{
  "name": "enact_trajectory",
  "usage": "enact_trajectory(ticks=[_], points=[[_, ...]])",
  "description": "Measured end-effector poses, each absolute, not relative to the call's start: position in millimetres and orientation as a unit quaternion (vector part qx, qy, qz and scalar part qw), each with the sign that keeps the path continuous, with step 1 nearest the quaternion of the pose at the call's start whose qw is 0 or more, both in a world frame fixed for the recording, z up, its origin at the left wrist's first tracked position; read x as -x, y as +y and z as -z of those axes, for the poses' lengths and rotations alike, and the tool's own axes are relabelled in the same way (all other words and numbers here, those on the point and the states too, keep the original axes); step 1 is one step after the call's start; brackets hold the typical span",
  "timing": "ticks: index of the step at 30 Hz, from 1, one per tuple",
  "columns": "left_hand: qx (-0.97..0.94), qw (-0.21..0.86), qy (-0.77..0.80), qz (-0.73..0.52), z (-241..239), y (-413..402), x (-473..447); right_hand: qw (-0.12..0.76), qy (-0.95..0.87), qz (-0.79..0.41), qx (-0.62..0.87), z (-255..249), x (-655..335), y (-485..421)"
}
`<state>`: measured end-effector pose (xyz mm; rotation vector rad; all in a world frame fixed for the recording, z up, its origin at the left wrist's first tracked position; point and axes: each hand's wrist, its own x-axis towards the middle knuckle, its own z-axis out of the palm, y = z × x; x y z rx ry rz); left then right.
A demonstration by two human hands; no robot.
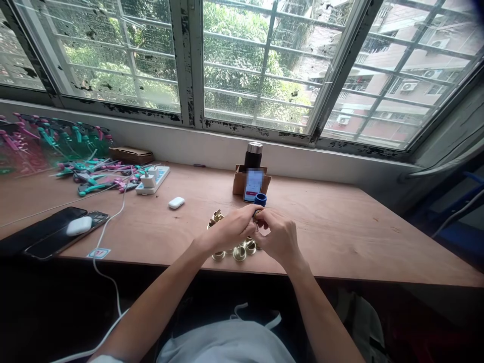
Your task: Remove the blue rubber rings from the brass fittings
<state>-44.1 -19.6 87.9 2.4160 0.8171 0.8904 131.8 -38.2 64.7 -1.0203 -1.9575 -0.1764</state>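
Hands: what are they doing?

The left hand (pixel 231 229) and right hand (pixel 279 238) meet over a plywood desk (pixel 340 237), fingers closed together on a small dark ring (pixel 257 214). The ring is held just above a cluster of brass fittings (pixel 239 253).

Is the grip firm?

It looks clamped. Fingers from both hands press in from either side, so the hands are together, not apart. How hard they squeeze, I cannot tell.

What is hidden?

The fingers cover most of the ring, so its shape and material are hard to make out. The hands also block part of the fittings, so I cannot count them.

What lies nearby?

Just beyond the hands, a blue cap (pixel 260 199) sits beside the lower corner of a phone (pixel 253 185), which is propped in a cardboard stand (pixel 239 182). A steel flask (pixel 253 155) stands behind it, and part of the phone's screen is blurred. Further left lie an earbud case (pixel 176 202), a power strip (pixel 152 180) and a heap of pink and teal tools (pixel 93 171), too tangled to identify.
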Motion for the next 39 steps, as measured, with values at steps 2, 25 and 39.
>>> enact_trajectory(ticks=[2,25,39], points=[[-0.872,0.217,0.298,-0.322,-88,-19,43,0.444,-0.788,0.080,0.420,-64,-131,-38],[-0.835,0.211,0.347,-0.372,-88,-21,35,0.438,-0.781,0.084,0.438,-65,-133,-37],[-0.788,0.301,0.327,-0.426,-92,-22,38,0.481,-0.765,-0.112,0.413,-71,-137,-37]])
